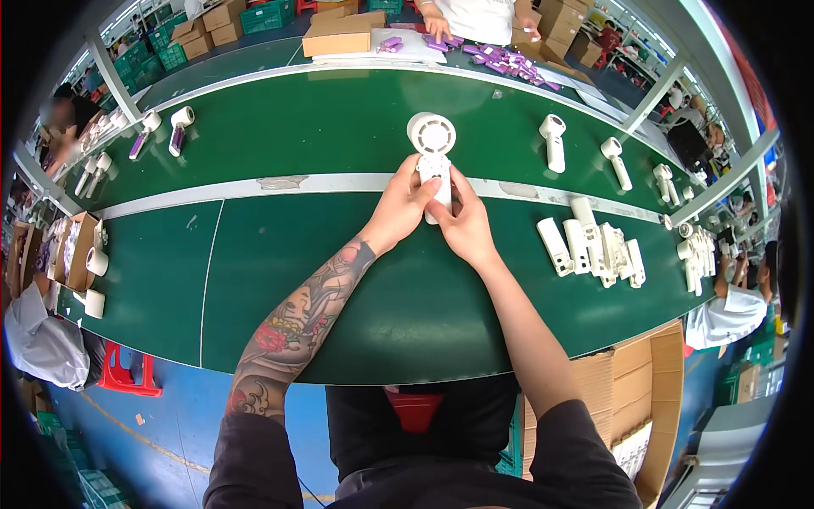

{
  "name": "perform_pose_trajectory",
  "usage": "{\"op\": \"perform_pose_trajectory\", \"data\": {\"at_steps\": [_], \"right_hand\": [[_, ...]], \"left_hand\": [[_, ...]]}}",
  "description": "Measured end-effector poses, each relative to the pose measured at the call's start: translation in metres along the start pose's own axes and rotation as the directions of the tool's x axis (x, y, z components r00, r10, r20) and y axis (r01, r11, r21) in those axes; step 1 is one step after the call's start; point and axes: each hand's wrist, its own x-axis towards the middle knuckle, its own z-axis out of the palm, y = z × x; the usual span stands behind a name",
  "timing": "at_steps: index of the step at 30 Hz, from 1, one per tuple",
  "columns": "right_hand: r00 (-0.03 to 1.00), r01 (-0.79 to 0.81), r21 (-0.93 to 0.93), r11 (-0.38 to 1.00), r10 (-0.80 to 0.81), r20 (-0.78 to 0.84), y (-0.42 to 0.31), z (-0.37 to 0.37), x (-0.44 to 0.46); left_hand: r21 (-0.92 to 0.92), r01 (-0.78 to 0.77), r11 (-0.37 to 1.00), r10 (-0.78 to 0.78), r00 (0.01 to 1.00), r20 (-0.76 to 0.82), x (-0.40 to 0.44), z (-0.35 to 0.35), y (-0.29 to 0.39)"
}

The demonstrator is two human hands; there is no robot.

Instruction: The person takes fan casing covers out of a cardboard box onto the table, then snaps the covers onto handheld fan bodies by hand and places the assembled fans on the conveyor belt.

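Note:
A white handheld fan (pixel 436 136) with a round slotted head is held upright over the green table, near the white strip. My left hand (pixel 398 202) grips its handle from the left, with the thumb pressed on the front. My right hand (pixel 466 222) closes round the lower handle from the right, its thumb also on the front. The fingers behind the handle are partly hidden. To the right of my hands lies a pile of white handle shells (pixel 598 246), several of them overlapping.
Across the green belt (pixel 331 127), white fans (pixel 554 142) lie at right and fans with purple handles (pixel 178 131) at left. Opposite, a person's hand (pixel 438 27) touches purple parts (pixel 509 61). An open carton (pixel 653 373) stands low right; a small box (pixel 83 250) sits left.

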Motion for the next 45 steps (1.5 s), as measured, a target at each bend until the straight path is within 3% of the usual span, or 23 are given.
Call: {"op": "perform_pose_trajectory", "data": {"at_steps": [3,4,8,13,19,21,22,23,25,26,28,33,35,36,38,40,41,42,43,44,45], "right_hand": [[0.990,0.123,-0.238,0.964,-0.136,-0.041,0.001,-0.003,-0.002],[0.991,0.111,-0.232,0.966,-0.126,-0.051,0.001,-0.004,-0.005],[0.999,0.036,-0.109,0.993,-0.032,0.038,-0.001,-0.005,-0.008],[0.997,0.053,-0.070,0.996,-0.048,0.064,0.003,-0.005,-0.009],[0.998,0.049,-0.181,0.982,-0.054,-0.022,-0.005,-0.001,-0.011],[0.995,-0.093,0.209,0.974,0.100,-0.019,-0.011,-0.006,-0.008],[0.985,-0.164,0.396,0.904,0.174,0.012,-0.013,-0.005,-0.008],[0.969,-0.232,0.564,0.793,0.241,0.060,-0.015,-0.004,-0.008],[0.937,-0.334,0.843,0.422,0.245,0.249,-0.018,-0.020,-0.003],[0.936,-0.337,0.838,0.428,0.244,0.252,-0.011,-0.028,0.001],[0.936,-0.344,0.906,0.246,0.171,0.308,0.009,-0.042,0.004],[0.941,-0.312,0.847,0.430,0.263,0.213,0.008,-0.057,0.009],[0.929,-0.223,0.838,0.498,0.368,0.029,0.017,-0.054,0.015],[0.928,-0.228,0.836,0.499,0.372,0.030,0.023,-0.059,0.017],[0.939,-0.030,0.737,0.676,0.273,-0.212,0.030,-0.077,0.022],[0.913,-0.068,0.457,0.887,0.239,-0.329,0.004,-0.094,0.015],[0.915,-0.071,0.449,0.891,0.237,-0.327,-0.004,-0.109,0.010],[0.960,-0.102,-0.224,0.969,0.037,-0.276,-0.011,-0.126,0.003],[0.991,-0.028,-0.792,0.609,-0.087,-0.103,-0.014,-0.137,-0.002],[0.992,-0.023,-0.797,0.604,-0.087,-0.095,-0.015,-0.140,-0.009],[0.999,-0.036,-0.872,0.488,-0.013,-0.049,-0.016,-0.142,-0.017]], "left_hand": [[0.341,-0.177,0.923,0.177,0.984,0.031,0.000,-0.002,-0.014],[0.343,-0.170,0.924,0.166,0.985,0.041,0.000,0.001,-0.014],[0.051,-0.078,0.996,0.075,0.995,0.059,0.000,0.005,-0.006],[-0.011,0.086,0.996,-0.085,0.995,0.061,-0.005,0.004,-0.001],[0.080,0.043,0.996,-0.050,0.994,0.097,-0.003,0.012,0.009],[0.011,0.114,0.993,-0.115,0.993,0.010,0.000,0.020,0.018],[-0.026,0.152,0.988,-0.153,0.988,-0.037,-0.002,0.021,0.022],[-0.066,0.189,0.980,-0.194,0.977,-0.086,-0.004,0.019,0.023],[-0.133,0.182,0.974,-0.193,0.978,-0.078,-0.005,0.008,0.019],[-0.197,0.170,0.966,-0.187,0.980,-0.068,-0.003,0.004,0.015],[-0.324,0.149,0.934,-0.174,0.984,-0.048,-0.001,0.000,0.004],[-0.107,0.023,0.994,-0.024,1.000,-0.009,-0.002,0.001,-0.018],[-0.074,0.029,0.997,-0.030,0.999,-0.019,-0.004,0.002,-0.017],[-0.034,0.037,0.999,-0.038,0.999,-0.025,-0.004,0.002,-0.015],[0.052,0.045,0.998,-0.043,0.998,-0.036,-0.003,0.000,-0.009],[0.090,0.014,0.996,-0.011,0.999,-0.039,-0.002,-0.003,-0.010],[0.131,-0.013,0.991,0.018,0.999,-0.039,-0.002,-0.003,-0.011],[0.170,-0.038,0.985,0.045,0.998,-0.039,-0.003,-0.003,-0.013],[0.211,-0.063,0.976,0.073,0.997,-0.039,-0.003,-0.002,-0.014],[0.204,-0.063,0.977,0.074,0.996,-0.047,-0.004,-0.001,-0.013],[0.236,-0.069,0.969,0.090,0.993,-0.079,-0.005,0.000,-0.011]]}}
